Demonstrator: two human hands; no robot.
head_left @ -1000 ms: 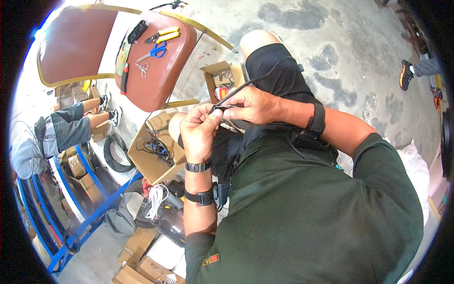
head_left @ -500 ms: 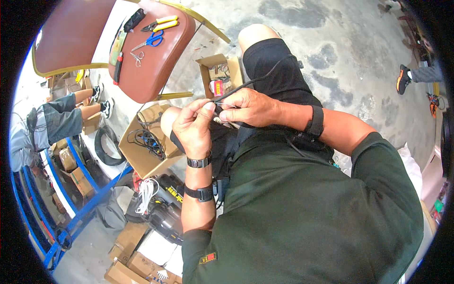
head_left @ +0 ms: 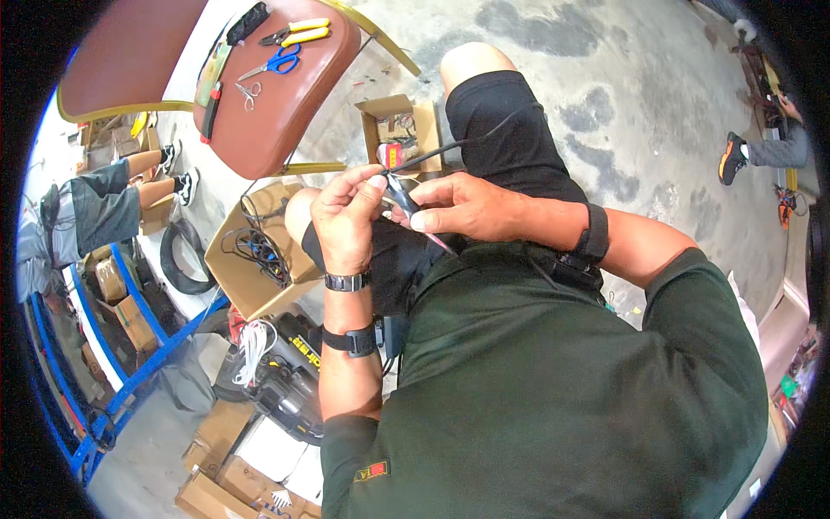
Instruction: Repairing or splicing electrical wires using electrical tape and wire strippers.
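Note:
My left hand point(head_left: 347, 216) pinches a black cable point(head_left: 437, 152) between thumb and fingers. My right hand point(head_left: 462, 210) grips a slim dark piece point(head_left: 401, 195) just below that pinch, with a pinkish strip or tip past my thumb; whether this is split cable jacket or a tool, I cannot tell. The cable runs up across my right knee. Beyond my hands, a brown padded chair point(head_left: 251, 147) holds yellow-handled pliers point(head_left: 304, 35), blue scissors point(head_left: 281, 59), small metal scissors point(head_left: 249, 95) and a red-and-black tool point(head_left: 210, 112).
Open cardboard boxes point(head_left: 380, 112) point(head_left: 229, 259) hold parts and cables. A black tyre point(head_left: 177, 259), blue rack point(head_left: 147, 372) and machine point(head_left: 290, 394) are at left. A co-worker's legs point(head_left: 104, 208) show at left, another person's shoe point(head_left: 733, 160) at right.
My hands have parted slightly, showing the dark piece and pinkish tip between them. My left hand moved up and left. The other person's foot at right moved, and a hand now shows there.

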